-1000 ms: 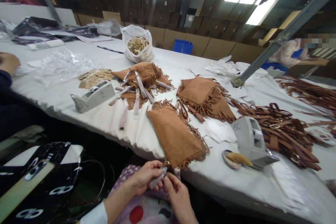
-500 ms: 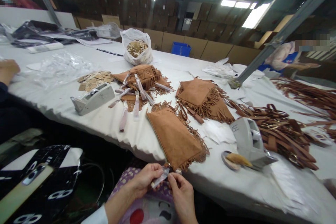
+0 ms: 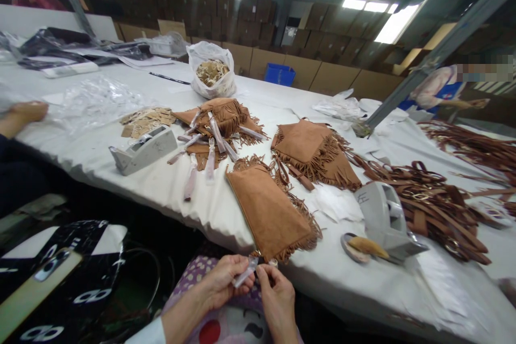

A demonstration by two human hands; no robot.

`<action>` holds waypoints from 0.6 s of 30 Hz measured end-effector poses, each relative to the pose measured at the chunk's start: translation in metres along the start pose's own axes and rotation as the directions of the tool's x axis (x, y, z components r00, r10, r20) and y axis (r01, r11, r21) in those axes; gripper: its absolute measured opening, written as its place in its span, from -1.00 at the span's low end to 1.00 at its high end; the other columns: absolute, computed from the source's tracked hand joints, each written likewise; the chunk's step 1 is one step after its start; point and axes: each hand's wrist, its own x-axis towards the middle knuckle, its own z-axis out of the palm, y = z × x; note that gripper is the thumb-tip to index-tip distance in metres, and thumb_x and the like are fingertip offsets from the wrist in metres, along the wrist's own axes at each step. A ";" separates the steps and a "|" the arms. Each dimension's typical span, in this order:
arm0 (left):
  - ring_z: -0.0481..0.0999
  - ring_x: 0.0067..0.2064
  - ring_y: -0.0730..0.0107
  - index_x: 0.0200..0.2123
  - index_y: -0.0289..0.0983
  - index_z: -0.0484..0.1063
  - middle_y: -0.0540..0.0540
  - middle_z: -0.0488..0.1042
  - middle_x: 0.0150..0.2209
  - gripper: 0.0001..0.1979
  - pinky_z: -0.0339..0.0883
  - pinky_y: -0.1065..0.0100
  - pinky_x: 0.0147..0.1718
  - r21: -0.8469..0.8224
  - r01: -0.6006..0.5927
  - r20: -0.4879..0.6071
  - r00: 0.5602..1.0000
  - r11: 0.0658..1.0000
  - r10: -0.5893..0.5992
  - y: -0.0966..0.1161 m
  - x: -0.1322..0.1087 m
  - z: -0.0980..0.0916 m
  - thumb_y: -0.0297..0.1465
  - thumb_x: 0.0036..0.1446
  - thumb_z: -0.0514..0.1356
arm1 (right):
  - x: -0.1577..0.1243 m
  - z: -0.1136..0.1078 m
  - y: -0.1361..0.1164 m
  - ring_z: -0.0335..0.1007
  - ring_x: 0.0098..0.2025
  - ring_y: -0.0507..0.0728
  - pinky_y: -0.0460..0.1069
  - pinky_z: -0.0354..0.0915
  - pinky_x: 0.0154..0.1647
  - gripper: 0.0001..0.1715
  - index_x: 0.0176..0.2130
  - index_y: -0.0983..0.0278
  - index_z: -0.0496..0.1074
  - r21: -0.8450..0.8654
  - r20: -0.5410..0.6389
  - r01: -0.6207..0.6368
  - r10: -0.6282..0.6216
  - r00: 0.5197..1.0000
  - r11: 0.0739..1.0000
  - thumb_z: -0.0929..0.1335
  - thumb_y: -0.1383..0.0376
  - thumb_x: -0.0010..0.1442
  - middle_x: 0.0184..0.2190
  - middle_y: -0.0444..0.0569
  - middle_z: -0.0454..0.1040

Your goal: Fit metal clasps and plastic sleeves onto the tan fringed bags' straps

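Note:
At the table's near edge lies a brown suede fringed pouch (image 3: 270, 212), its lower corner hanging toward my hands. My left hand (image 3: 223, 279) is closed around a short strip in a clear plastic sleeve (image 3: 245, 273), just below the metal fitting at that corner. My right hand (image 3: 278, 295) pinches close beside the strip's right side; whatever sits between its fingertips is too small to make out. Farther back are more fringed pouches (image 3: 304, 142), and a pile of pouches (image 3: 221, 113) whose straps are wrapped in plastic sleeves.
A grey tape dispenser (image 3: 143, 150) stands left, another tape dispenser (image 3: 382, 220) right, beside tape rolls (image 3: 355, 250). Brown straps (image 3: 435, 204) lie heaped at right. Behind are a bag of scraps (image 3: 212, 72) and a slanted metal post (image 3: 419, 59). A co-worker's hand (image 3: 30, 112) rests at far left.
My hands stay at the pouch's corner, with only slight shifts of the fingers around the plastic sleeve. The co-worker's hand at left has moved right, farther into view.

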 end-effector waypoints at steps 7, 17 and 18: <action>0.53 -0.44 0.40 -0.30 -0.28 0.29 -0.08 0.50 -0.43 -0.68 0.33 0.45 -0.48 -0.110 0.131 0.139 0.984 0.985 -0.116 0.002 -0.006 -0.003 -0.28 -0.01 0.34 | 0.003 0.006 0.013 0.45 -0.38 0.19 -0.01 0.32 -0.33 -0.58 -0.41 0.30 0.55 0.054 -0.010 -0.041 0.042 0.999 0.998 0.35 0.00 0.00 -0.46 0.01 0.57; 0.37 -0.56 0.65 -0.38 -0.32 0.31 -0.04 0.43 -0.42 -0.78 -0.02 0.63 -0.66 -0.187 0.231 0.136 0.969 0.955 -0.208 0.005 -0.004 -0.014 -0.42 -0.02 0.33 | 0.009 0.018 0.015 0.23 -0.62 0.06 -0.08 0.14 -0.63 -0.55 -0.61 0.29 0.41 0.152 0.134 -0.028 0.007 0.991 0.988 0.33 -0.02 0.00 -0.69 -0.09 0.39; 0.33 -0.58 0.68 -0.40 -0.33 0.31 -0.03 0.41 -0.43 -0.79 -0.08 0.64 -0.68 -0.192 0.229 0.114 0.971 0.954 -0.211 0.004 -0.003 -0.014 -0.43 -0.02 0.32 | 0.010 0.019 0.014 0.23 -0.62 0.07 -0.08 0.13 -0.63 -0.56 -0.61 0.28 0.41 0.143 0.145 -0.028 0.007 0.989 0.989 0.32 -0.01 0.00 -0.68 -0.09 0.39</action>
